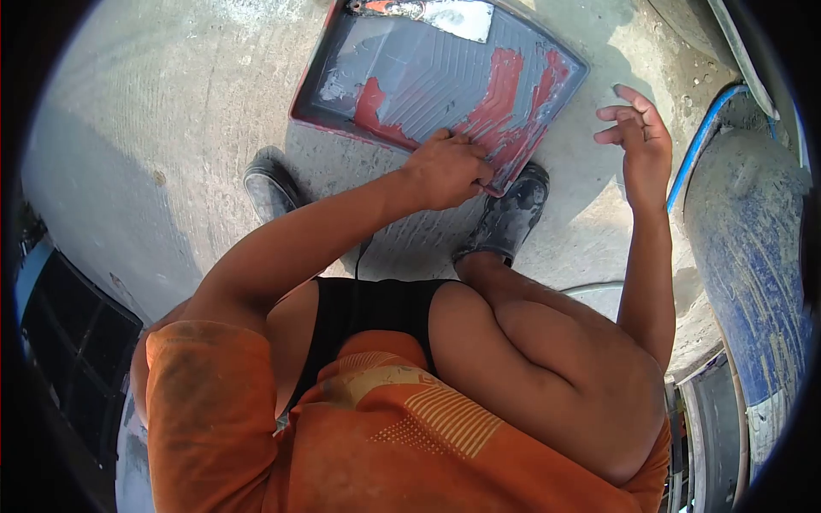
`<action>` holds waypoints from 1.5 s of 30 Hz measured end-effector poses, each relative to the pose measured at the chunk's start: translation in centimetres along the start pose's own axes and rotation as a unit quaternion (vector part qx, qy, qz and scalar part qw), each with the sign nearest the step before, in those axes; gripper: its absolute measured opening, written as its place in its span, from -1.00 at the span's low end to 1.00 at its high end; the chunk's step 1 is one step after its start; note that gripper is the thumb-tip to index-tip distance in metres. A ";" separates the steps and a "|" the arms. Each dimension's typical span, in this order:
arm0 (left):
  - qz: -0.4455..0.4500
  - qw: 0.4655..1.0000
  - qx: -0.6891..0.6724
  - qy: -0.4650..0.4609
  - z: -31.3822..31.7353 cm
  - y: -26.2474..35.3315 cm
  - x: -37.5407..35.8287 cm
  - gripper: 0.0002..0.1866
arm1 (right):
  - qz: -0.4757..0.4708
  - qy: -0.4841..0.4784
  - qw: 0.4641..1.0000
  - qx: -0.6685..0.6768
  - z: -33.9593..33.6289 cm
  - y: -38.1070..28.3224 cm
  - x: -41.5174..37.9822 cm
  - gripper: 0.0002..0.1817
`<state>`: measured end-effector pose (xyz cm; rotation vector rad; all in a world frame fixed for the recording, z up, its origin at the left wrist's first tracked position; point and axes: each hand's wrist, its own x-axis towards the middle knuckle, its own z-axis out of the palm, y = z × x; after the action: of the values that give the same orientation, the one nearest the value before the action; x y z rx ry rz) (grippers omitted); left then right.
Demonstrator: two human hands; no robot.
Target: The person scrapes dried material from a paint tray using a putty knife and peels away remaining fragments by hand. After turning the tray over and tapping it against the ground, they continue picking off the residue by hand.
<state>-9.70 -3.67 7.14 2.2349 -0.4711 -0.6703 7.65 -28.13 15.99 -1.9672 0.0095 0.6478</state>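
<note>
A paint tray (428, 77), dark grey with a ribbed floor and red paint smeared on it, rests on the concrete in front of my feet. My left hand (451, 167) reaches across to its near edge, the fingers curled over the rim. At the far end of the tray lies a scraper (462, 19) with a pale, smeared blade and an orange-red handle. My right hand (643, 141) is raised to the right of the tray, its fingers loosely bent and apart, holding nothing.
Dark shoes (513, 205) stand close to the tray's near edge on the concrete floor (128, 128). Along the right run a blue hose (705, 128) and a blue, mud-streaked sack (748, 248). A dark panel (73, 342) stands at the left.
</note>
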 end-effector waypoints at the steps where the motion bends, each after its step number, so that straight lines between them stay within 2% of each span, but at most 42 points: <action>1: 0.001 1.000 -0.001 -0.006 -0.1 0.3 0.2 -0.88 | -0.053 0.102 0.993 0.039 -0.7 -1.9 0.5 -0.40; 2: -0.022 1.000 -0.006 -0.014 -0.3 0.6 0.4 -0.91 | -0.085 0.150 0.985 0.010 -2.5 -2.2 1.3 -0.29; 3: -0.044 0.999 -0.010 -0.021 -0.2 0.8 0.6 -0.93 | -0.091 0.186 0.978 -0.030 -3.6 -3.0 1.6 -0.28; 7: -0.054 0.998 0.004 -0.015 0.7 0.2 0.9 -0.94 | -0.072 0.188 0.979 -0.027 -3.3 -1.0 1.4 -0.39; 9: -0.049 0.996 -0.054 -0.059 -0.2 -0.6 1.2 -0.94 | -0.067 0.067 0.995 -0.041 -0.6 0.6 0.2 -0.46; 10: -0.048 0.995 -0.053 -0.064 -0.8 -0.9 1.2 -0.94 | -0.064 0.070 0.995 -0.039 0.5 1.2 -0.5 -0.46; 12: -0.027 0.996 -0.067 -0.057 -1.9 -1.7 1.0 -0.95 | -0.052 -0.018 0.998 -0.037 2.1 2.2 -1.6 -0.49; 13: -0.004 0.996 -0.072 -0.044 -2.3 -2.2 0.8 -0.95 | -0.050 -0.017 0.998 -0.036 2.2 2.6 -1.9 -0.49; 16: -0.024 0.996 -0.055 -0.062 -3.3 -2.8 0.3 -0.94 | -0.022 -0.039 0.998 -0.039 2.1 3.1 -2.3 -0.49; 19: -0.005 0.995 -0.056 -0.087 -4.4 -3.5 0.3 -0.94 | -0.037 0.003 0.999 -0.037 0.8 2.2 -2.0 -0.47; 20: -0.007 0.995 -0.056 -0.086 -4.8 -3.5 0.4 -0.94 | -0.055 0.059 0.997 -0.005 0.1 1.3 -1.9 -0.45; 22: -0.032 0.988 -0.037 -0.143 -5.5 -3.5 0.3 -0.91 | -0.112 0.169 0.979 0.030 -1.0 -2.3 -1.9 -0.41; 23: -0.037 0.989 -0.036 -0.140 -5.8 -3.5 0.3 -0.91 | -0.130 0.242 0.957 0.095 -2.1 -4.9 -1.6 -0.52; 24: -0.049 0.986 -0.028 -0.156 -6.1 -3.3 0.4 -0.89 | -0.164 0.271 0.941 0.117 -3.3 -7.1 -1.7 -0.52; 27: -0.075 0.980 -0.029 -0.181 -7.2 -3.2 0.7 -0.88 | -0.235 0.252 0.930 0.129 -5.7 -10.7 -1.5 -0.51; 32: -0.080 0.979 -0.031 -0.184 -7.5 -2.8 0.8 -0.88 | -0.138 0.166 0.976 0.003 -3.8 -6.3 2.8 -0.51; 35: -0.069 0.983 -0.030 -0.167 -6.9 -2.4 0.6 -0.89 | -0.104 0.132 0.985 -0.038 -2.8 -3.7 3.7 -0.51; 37: -0.089 0.981 -0.031 -0.169 -6.5 -2.3 0.6 -0.91 | -0.094 0.126 0.987 -0.040 -2.6 -3.3 3.5 -0.51; 41: -0.056 0.985 -0.036 -0.157 -4.9 -2.8 0.3 -0.91 | -0.095 0.118 0.987 -0.050 -2.7 -3.1 3.6 -0.51; 45: -0.070 0.986 -0.035 -0.146 -6.3 -2.5 1.1 -0.92 | -0.088 0.124 0.987 -0.049 -3.1 -2.9 2.8 -0.50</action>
<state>-4.73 0.84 8.66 2.1250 -0.4280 -1.0817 12.26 -28.60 18.19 -2.1044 -0.0441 0.2903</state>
